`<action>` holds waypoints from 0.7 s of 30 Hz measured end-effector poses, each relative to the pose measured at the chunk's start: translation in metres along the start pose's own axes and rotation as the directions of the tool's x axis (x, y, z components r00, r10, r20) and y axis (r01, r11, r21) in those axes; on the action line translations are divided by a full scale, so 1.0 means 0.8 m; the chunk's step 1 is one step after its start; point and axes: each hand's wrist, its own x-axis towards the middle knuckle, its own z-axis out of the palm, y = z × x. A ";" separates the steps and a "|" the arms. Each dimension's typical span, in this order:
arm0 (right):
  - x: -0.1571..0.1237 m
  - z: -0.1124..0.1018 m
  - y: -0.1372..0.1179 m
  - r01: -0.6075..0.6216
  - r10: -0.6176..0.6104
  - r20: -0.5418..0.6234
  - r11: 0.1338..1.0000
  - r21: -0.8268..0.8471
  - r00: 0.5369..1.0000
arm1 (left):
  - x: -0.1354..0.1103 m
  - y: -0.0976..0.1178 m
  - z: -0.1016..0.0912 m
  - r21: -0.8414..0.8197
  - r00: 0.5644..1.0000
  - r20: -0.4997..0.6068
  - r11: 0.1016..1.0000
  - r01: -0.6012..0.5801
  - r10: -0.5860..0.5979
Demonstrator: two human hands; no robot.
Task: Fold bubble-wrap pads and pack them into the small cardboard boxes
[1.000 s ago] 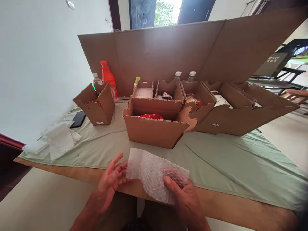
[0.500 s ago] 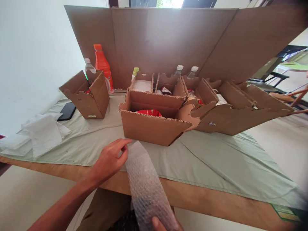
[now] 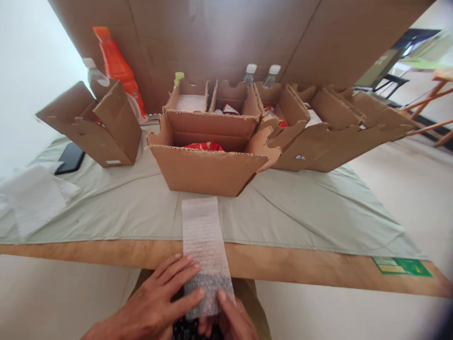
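A strip of bubble wrap (image 3: 204, 236) reaches from the green cloth over the table's front edge, its near end hanging above my lap. My left hand (image 3: 161, 295) lies along its left side, fingers stretched and thumb apart, fingertips touching the sheet. At the near end my right hand (image 3: 234, 317) pinches the wrap, thumb on top and fingertips curled beneath. Just beyond the far end stands an open cardboard box (image 3: 201, 170) with a red packet (image 3: 203, 146) inside.
Behind stand several cardboard bins (image 3: 318, 146) and a tall cardboard panel (image 3: 219, 42). On the left are another cardboard box (image 3: 116, 137), an orange bottle (image 3: 120, 71), a black phone (image 3: 71, 158) and white wrapping sheets (image 3: 35, 198). A green card (image 3: 401, 267) lies at the front right edge.
My left hand has let go of the wrap's far corner and come back toward me onto its near part. The strip now lies straighter, and the view has tilted down.
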 end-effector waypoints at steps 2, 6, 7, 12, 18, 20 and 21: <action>0.003 0.003 0.004 0.016 -0.017 0.037 0.999 0.044 0.999 | -0.010 0.008 0.017 0.054 0.998 -0.062 0.998 -0.012 0.016; 0.002 -0.002 -0.004 0.123 -0.119 0.295 0.992 0.004 0.948 | 0.002 0.016 0.035 -0.034 0.963 -0.227 0.989 0.141 -0.145; -0.002 -0.006 -0.013 0.201 -0.177 0.363 0.979 -0.030 0.915 | 0.009 0.017 0.035 -0.082 0.939 -0.259 0.974 0.213 -0.227; -0.026 -0.017 -0.082 0.770 -0.590 0.497 0.442 -0.461 0.636 | 0.037 0.016 0.028 -0.226 0.781 -0.312 0.841 0.492 -0.541; 0.006 0.002 -0.116 0.686 -0.555 0.747 -0.382 -0.620 0.366 | 0.043 0.007 0.037 -0.134 0.773 -0.311 0.831 0.540 -0.553; 0.023 0.004 -0.111 0.637 -0.476 0.765 -0.439 -0.634 0.433 | 0.040 0.007 0.041 -0.085 0.785 -0.339 0.848 0.523 -0.518; 0.030 0.004 -0.108 0.626 -0.455 0.765 -0.447 -0.638 0.455 | 0.038 0.007 0.043 -0.063 0.788 -0.353 0.853 0.517 -0.504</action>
